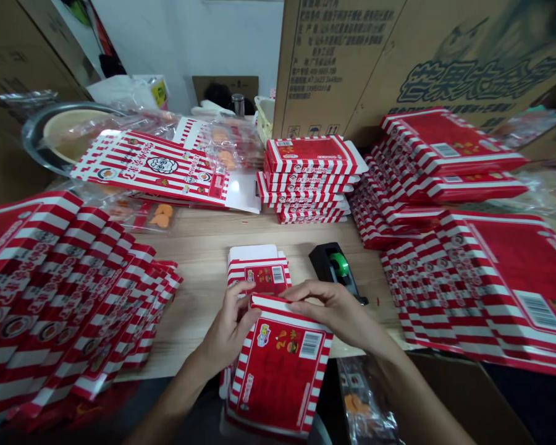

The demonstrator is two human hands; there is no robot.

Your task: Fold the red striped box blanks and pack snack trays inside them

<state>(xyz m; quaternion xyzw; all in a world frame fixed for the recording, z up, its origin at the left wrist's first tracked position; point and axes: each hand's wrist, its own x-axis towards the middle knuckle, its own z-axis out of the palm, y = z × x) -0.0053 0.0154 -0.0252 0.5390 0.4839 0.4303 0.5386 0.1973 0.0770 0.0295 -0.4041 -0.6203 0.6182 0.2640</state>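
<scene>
A red-and-white striped cardboard box (pixel 278 377) is tilted in front of me at the table's near edge, its barcode face up. My left hand (pixel 234 324) grips its top left corner between thumb and fingers. At the top right edge my right hand (pixel 336 309) is closed on the same box, thumb on the front and fingers behind. Just beyond my hands lies another striped box (pixel 262 269) with a white flap sticking out. Right of it stands a black tape dispenser (pixel 336 269) with a green roll.
Slanted stacks of striped boxes stand at left (pixel 50 278) and right (pixel 482 272). A shorter box stack (pixel 310 179) sits at the back. Flat printed cartons (pixel 152 167) lie over clear plastic packets (pixel 157 216). A metal basin (pixel 32 133) and a large brown carton (pixel 343 74) are behind.
</scene>
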